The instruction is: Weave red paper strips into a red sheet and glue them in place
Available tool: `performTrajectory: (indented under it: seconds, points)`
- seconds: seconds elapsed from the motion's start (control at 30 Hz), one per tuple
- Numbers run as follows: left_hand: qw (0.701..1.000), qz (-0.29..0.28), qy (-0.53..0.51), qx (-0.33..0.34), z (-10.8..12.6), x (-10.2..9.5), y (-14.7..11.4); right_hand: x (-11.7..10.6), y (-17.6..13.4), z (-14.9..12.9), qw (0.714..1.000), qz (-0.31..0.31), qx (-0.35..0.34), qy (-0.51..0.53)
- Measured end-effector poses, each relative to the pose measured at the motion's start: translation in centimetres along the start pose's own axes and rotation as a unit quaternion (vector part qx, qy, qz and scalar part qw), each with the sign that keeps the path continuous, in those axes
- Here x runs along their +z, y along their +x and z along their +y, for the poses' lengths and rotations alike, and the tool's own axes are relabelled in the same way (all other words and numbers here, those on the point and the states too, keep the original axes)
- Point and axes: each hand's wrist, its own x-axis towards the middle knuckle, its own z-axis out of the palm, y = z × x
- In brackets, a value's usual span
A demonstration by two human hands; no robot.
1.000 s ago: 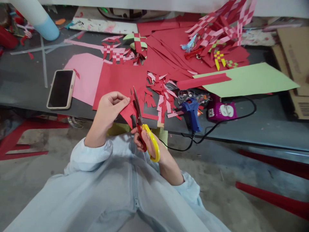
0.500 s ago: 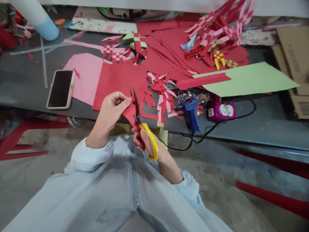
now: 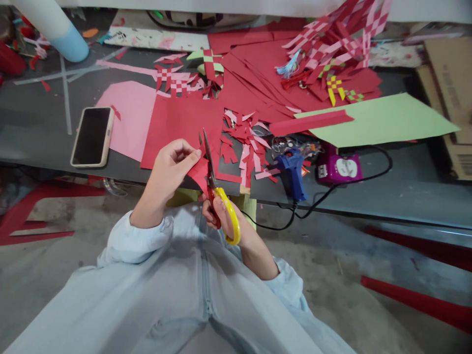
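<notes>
My right hand (image 3: 221, 216) grips a pair of scissors (image 3: 210, 167) with one yellow and one red handle. The blades point away from me and stand slightly apart. Between finger and thumb, my left hand (image 3: 171, 164) pinches a small piece of red paper (image 3: 200, 173). That piece reaches down to the scissors' blades; whether it lies between them is hard to see. Beyond both hands lies a larger red sheet (image 3: 180, 120), with pink paper (image 3: 129, 115) partly under its left side. Red and pink paper scraps (image 3: 249, 140) are heaped right of the blades.
A phone (image 3: 93, 136) lies at the left. To the right are a blue glue gun (image 3: 293, 169) with a black cord, a purple box-like device (image 3: 339, 167), a green sheet (image 3: 383, 123) and cardboard (image 3: 453, 88). Woven checkered strips (image 3: 335, 44) pile up at the back.
Almost nothing differs. The scissors' handles and my right hand have shifted very slightly left, while my left hand keeps its pinch on the red paper.
</notes>
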Motion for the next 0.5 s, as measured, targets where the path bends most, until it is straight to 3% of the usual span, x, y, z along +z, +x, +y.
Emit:
performTrajectory:
  seconds: [0.5]
  points:
    - [1.0,0.0,-0.003,0.002,0.1,-0.12,-0.19,0.19,0.19,0.11,1.0,0.002,-0.003,0.003]
